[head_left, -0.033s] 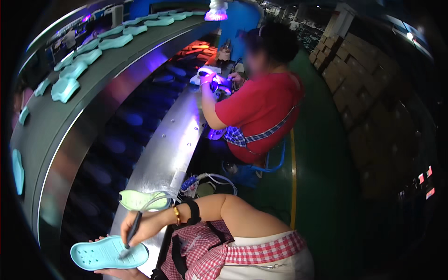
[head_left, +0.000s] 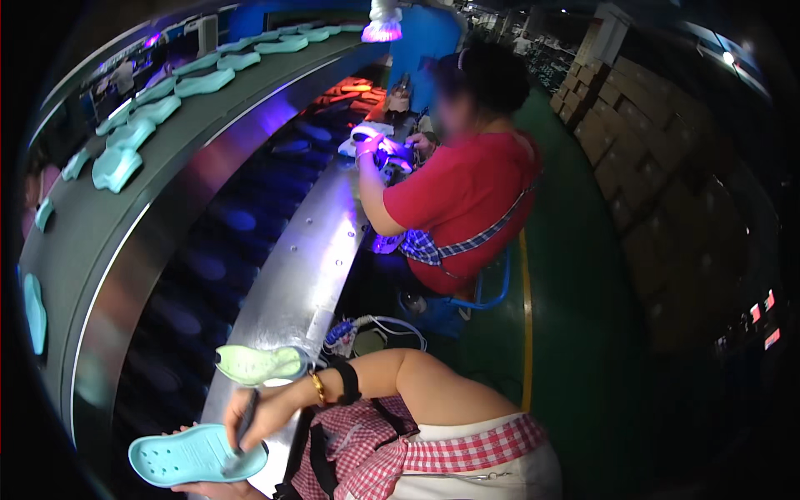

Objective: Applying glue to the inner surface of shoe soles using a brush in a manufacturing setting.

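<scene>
My left hand (head_left: pixel 218 489) holds a turquoise shoe sole (head_left: pixel 179 454) from below, its fingertips showing at the far rim. The sole lies face up, with several small holes near its left end. My right hand (head_left: pixel 265 421) grips a dark-handled brush (head_left: pixel 246 421) above it. The brush's blurred tip touches the sole's inner face toward the right end. A black band and a gold-coloured bracelet circle my right wrist. Just beyond that hand, a pale green shoe sole (head_left: pixel 257 363) rests on the metal ledge.
A metal ledge (head_left: pixel 279 275) runs away from me beside a lower dark belt carrying dim soles. At left, a raised conveyor (head_left: pixel 167 137) bears several turquoise soles. Ahead, a person in a red shirt (head_left: pixel 467 187) handles a shoe under purple light. Cartons (head_left: pixel 650 142) are stacked at right.
My right hand and the brush have shifted slightly right along the sole. The sole in my left hand has moved a little right and down.
</scene>
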`<state>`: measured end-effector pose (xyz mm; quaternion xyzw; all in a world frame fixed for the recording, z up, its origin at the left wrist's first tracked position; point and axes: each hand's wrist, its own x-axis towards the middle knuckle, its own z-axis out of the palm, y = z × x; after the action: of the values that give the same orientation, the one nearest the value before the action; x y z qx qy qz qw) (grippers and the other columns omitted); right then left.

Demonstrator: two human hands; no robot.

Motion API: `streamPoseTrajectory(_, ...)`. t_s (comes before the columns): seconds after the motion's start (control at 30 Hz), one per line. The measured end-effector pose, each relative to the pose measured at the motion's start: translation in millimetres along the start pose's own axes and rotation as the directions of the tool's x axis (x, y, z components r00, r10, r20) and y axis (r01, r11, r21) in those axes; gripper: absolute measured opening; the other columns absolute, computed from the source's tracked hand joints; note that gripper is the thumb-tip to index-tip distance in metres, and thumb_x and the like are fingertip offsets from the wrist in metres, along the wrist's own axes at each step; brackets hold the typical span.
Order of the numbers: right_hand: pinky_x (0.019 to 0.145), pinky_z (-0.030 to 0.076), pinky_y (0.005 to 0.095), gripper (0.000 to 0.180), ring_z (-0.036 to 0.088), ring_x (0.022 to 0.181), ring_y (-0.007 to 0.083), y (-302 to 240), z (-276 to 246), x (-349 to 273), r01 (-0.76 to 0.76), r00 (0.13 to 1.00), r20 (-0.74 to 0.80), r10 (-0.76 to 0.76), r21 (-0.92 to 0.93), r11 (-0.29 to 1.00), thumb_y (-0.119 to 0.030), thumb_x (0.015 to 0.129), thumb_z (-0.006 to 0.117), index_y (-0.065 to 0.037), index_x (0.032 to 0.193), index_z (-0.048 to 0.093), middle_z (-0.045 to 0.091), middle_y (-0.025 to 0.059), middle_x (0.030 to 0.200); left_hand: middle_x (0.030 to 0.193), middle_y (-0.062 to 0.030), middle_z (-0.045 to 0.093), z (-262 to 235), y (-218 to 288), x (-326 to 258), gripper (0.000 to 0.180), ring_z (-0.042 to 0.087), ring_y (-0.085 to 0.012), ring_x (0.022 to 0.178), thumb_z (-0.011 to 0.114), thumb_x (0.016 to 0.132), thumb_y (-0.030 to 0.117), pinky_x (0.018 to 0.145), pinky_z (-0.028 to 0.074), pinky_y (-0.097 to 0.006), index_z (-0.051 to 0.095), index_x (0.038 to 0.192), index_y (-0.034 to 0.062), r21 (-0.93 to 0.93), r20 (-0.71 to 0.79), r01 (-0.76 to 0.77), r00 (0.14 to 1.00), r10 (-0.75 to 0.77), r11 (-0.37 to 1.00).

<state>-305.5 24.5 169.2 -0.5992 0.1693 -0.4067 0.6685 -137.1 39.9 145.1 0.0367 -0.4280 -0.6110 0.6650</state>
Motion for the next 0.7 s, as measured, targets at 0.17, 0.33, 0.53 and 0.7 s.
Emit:
streamPoseTrajectory(0.17, 0.061, 0.045, 0.0217, 0.016, 0.059, 0.068, 0.0105, -7.4, -6.6, -0.3, -0.085, 0.949, 0.292, 0.119, -0.127, 0.988, -0.001, 0.068, 0.065, 0.001, 0.084, 0.064, 0.064, 0.0089, 0.078, 0.13, -0.0105, 0.035, -6.4, -2.7, -3.6, 0.08, 0.034, -0.0256, 0.12, 0.022, 0.08, 0.066, 0.103, 0.023, -0.041, 0.022, 0.132, 0.0062, 0.056, -0.018, 0.007, 1.0, -0.006, 0.998)
streamPoseTrajectory(0.33, 0.06, 0.046, 0.0216, 0.02, 0.059, 0.068, 0.0107, -1.0, -8.8, -1.4, 0.032, 0.988, 0.153, -0.004, -0.179, 0.983, 0.0, 0.066, 0.066, 0.001, 0.086, 0.063, 0.064, 0.0075, 0.077, 0.129, -0.0102, 0.036, -9.8, 6.3, -4.9, 0.079, 0.034, -0.025, 0.119, 0.022, 0.08, 0.066, 0.103, 0.022, -0.041, 0.024, 0.132, 0.0069, 0.094, 0.023, -0.002, 1.0, -0.001, 0.996)
streamPoseTrajectory(0.53, 0.06, 0.045, 0.0211, 0.019, 0.059, 0.067, 0.0097, 9.0, -11.3, -3.9, -0.022, 0.999, -0.025, 0.023, 0.034, 0.999, -0.002, 0.066, 0.066, 0.0, 0.085, 0.065, 0.064, 0.0077, 0.075, 0.128, -0.0096, 0.039, -18.0, 10.8, -6.3, 0.078, 0.036, -0.0244, 0.118, 0.023, 0.079, 0.066, 0.102, 0.024, -0.041, 0.027, 0.131, 0.0081, 0.048, 0.177, -0.04, 0.984, 0.03, 0.998)
streamPoseTrajectory(0.7, 0.066, 0.046, 0.0233, 0.021, 0.058, 0.073, 0.0115, 5.6, -16.0, -3.0, 0.035, 0.966, 0.259, 0.025, -0.226, 0.974, -0.003, 0.066, 0.066, -0.001, 0.087, 0.064, 0.064, 0.0078, 0.08, 0.126, -0.0086, 0.041, -46.3, 10.0, -3.8, 0.076, 0.04, -0.0234, 0.115, 0.027, 0.08, 0.064, 0.101, 0.027, -0.039, 0.028, 0.131, 0.0077, -0.225, -0.003, 0.084, 0.996, -0.087, 0.971)
